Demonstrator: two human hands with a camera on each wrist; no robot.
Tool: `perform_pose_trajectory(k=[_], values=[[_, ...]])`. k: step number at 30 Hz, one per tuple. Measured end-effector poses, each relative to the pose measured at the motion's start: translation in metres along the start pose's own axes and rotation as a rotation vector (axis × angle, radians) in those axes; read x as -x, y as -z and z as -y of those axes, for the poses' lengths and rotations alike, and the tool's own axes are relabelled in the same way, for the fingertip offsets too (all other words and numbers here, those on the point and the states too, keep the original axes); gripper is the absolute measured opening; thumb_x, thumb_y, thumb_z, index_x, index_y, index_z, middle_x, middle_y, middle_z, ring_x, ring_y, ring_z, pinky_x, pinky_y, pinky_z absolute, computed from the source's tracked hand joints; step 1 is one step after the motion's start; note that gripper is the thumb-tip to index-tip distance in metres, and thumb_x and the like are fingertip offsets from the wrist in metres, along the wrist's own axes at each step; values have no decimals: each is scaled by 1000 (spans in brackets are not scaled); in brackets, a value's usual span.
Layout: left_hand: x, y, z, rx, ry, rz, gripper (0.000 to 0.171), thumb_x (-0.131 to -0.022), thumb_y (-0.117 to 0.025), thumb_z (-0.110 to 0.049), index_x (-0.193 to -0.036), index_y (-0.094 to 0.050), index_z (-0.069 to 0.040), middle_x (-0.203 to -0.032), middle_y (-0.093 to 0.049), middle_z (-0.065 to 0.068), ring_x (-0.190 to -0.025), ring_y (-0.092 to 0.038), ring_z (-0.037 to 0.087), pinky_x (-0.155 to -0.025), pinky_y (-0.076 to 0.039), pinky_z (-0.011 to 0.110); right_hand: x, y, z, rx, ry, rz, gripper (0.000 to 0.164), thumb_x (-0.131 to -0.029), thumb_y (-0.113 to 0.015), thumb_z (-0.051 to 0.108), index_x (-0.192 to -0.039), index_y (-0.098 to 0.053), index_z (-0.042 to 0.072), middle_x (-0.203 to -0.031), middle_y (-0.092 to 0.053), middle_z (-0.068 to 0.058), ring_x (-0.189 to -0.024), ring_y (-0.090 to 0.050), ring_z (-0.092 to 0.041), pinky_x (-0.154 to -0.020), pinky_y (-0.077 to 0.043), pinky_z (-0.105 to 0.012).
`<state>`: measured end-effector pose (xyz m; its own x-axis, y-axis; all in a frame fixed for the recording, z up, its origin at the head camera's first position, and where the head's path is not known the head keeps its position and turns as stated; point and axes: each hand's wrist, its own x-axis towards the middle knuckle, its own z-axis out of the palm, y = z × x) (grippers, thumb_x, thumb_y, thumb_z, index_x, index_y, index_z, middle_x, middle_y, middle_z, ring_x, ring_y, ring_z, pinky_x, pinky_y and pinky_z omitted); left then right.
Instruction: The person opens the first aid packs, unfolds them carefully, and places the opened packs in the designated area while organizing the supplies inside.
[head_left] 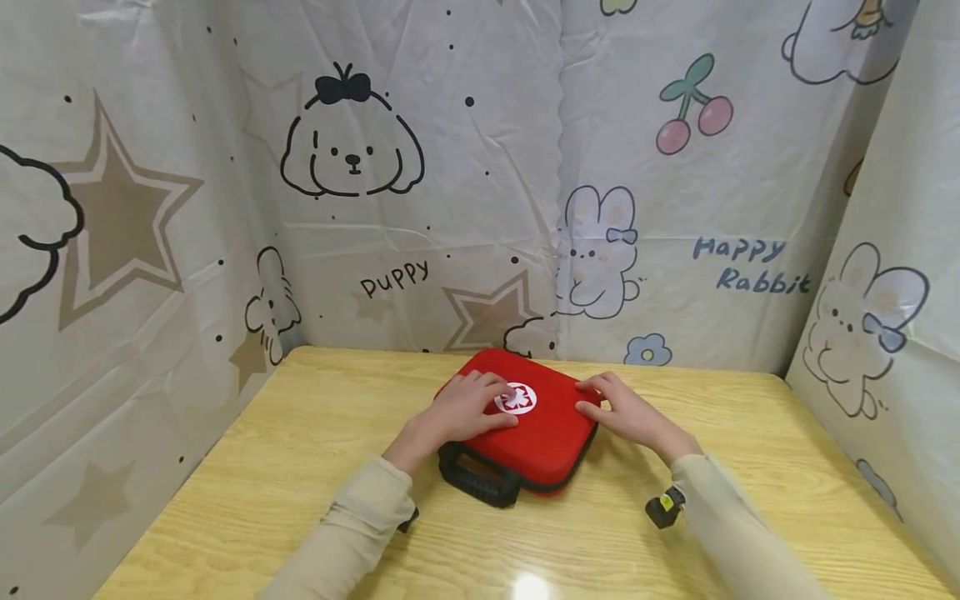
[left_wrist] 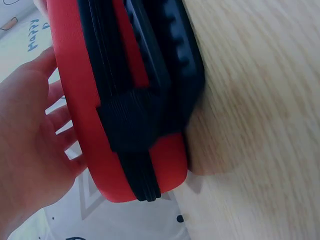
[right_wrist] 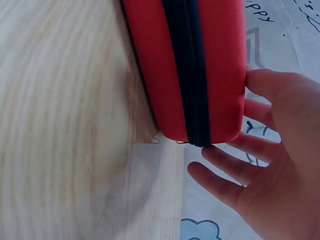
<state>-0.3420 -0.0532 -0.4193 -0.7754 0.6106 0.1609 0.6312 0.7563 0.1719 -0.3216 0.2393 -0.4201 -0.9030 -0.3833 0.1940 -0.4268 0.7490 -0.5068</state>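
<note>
A red first-aid case (head_left: 551, 433) lies on the table, turned at an angle, with a white round emblem (head_left: 527, 398) on its lid. My left hand (head_left: 467, 408) rests on the lid's left part with fingers spread, partly over the emblem. At the case's right corner, my right hand (head_left: 626, 410) touches the edge with loosely bent fingers. A black carry handle (head_left: 480, 479) sticks out at the front. The black zipper band (right_wrist: 186, 65) runs round the side and looks closed in the right wrist view. Left fingertips (left_wrist: 77, 164) lie against the lid.
Light wood table (head_left: 300, 467) surrounds the case on all sides. Printed cloth curtains (head_left: 480, 208) with cartoon animals stand behind the table and along both sides. A small black device (head_left: 663, 507) is strapped at the right wrist.
</note>
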Motion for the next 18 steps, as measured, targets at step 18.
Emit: perform_pose_trajectory(k=[18], values=[[-12, -1, -5, -11, 99, 8, 57, -84, -50, -64, -128, -54, -28, -130, -48, -3, -120, -41, 23, -102, -32, 42, 17, -12, 19, 31, -26, 5, 45, -86, -62, 48, -120, -58, 19, -100, -46, -1, -94, -55, -18, -81, -46, -34]])
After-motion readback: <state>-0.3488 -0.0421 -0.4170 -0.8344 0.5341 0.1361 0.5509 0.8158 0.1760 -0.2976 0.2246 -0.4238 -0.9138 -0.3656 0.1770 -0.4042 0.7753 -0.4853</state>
